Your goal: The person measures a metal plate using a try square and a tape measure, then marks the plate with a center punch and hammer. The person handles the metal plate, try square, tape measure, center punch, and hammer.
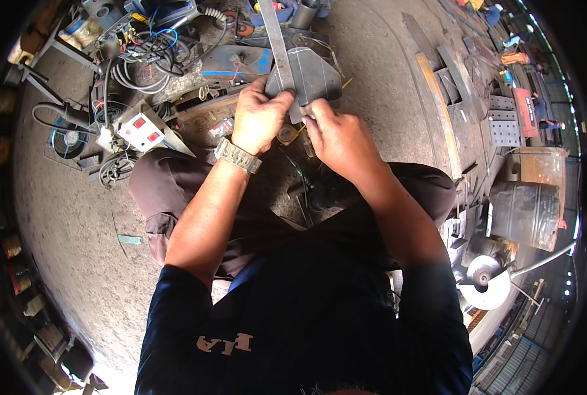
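Item one, metal plate point(315, 74): dark grey, corners cut off at a slant, thin pale lines showing on its face; I am keeping it raised in front of the knees, between the two hands. Item two, flat metal strip point(275, 36): long and narrow, lying across the plate's left part, its upper end running toward the top edge of view. Item three, left hand point(260, 115): wearing a wristwatch point(237, 155); its fingers are holding the plate's lower left edge, the thumb pressing on the strip. Item four, right hand point(343, 135): its fingers are bunching narrow just beside the strip's lower end, at the plate's lower edge; whether they are pinching something small, I cannot tell. Surroundings, as I am viewing them: a yellow tape measure point(287, 135) is lying below the hands; a blue-marked metal piece point(224, 61) and coiled cables point(145, 74) are resting to the left; a white box with red switches point(142, 130) is sitting near the left knee; a perforated plate point(504, 122) is lying well apart, right, on the floor point(379, 72).
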A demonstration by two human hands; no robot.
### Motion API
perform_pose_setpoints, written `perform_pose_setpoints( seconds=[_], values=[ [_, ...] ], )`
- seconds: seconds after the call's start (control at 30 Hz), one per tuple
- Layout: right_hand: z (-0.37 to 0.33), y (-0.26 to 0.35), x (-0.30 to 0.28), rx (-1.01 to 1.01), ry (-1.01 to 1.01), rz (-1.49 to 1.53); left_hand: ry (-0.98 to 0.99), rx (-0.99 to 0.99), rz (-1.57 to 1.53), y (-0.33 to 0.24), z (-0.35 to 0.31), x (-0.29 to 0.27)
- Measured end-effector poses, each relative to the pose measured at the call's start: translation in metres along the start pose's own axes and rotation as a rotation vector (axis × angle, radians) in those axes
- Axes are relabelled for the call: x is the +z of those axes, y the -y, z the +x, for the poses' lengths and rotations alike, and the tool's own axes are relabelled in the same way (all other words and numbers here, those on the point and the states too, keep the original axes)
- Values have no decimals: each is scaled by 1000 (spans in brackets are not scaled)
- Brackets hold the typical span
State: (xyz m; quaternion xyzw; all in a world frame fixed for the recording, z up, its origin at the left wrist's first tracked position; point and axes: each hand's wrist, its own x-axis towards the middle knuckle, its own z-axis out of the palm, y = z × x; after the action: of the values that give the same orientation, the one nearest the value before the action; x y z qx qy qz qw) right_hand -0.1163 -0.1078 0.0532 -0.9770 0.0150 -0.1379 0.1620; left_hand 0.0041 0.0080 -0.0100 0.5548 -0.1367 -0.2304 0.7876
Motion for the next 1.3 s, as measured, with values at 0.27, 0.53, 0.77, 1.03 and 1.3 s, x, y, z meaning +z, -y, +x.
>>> perform_pose_setpoints(
  seconds=[0.27, 0.53, 0.77, 1.03, 1.3],
  values=[
    [-16, 4, -29, 113, -386, 341, 84, -99, -344, 1, 3, -7],
    [-59, 6, -14, 196, -371, 424, 115, -176, -593, 4, 5, -8],
    [-50, 17, -14, 125, -425, 457, 160, -191, -739, 5, 6, -6],
    [-51, 17, -4, 97, -403, 541, 182, -209, -857, -2, 5, -6],
    [-40, 2, -2, 523, -345, 876, 196, -180, -822, -3, 7, -9]
  ],
)
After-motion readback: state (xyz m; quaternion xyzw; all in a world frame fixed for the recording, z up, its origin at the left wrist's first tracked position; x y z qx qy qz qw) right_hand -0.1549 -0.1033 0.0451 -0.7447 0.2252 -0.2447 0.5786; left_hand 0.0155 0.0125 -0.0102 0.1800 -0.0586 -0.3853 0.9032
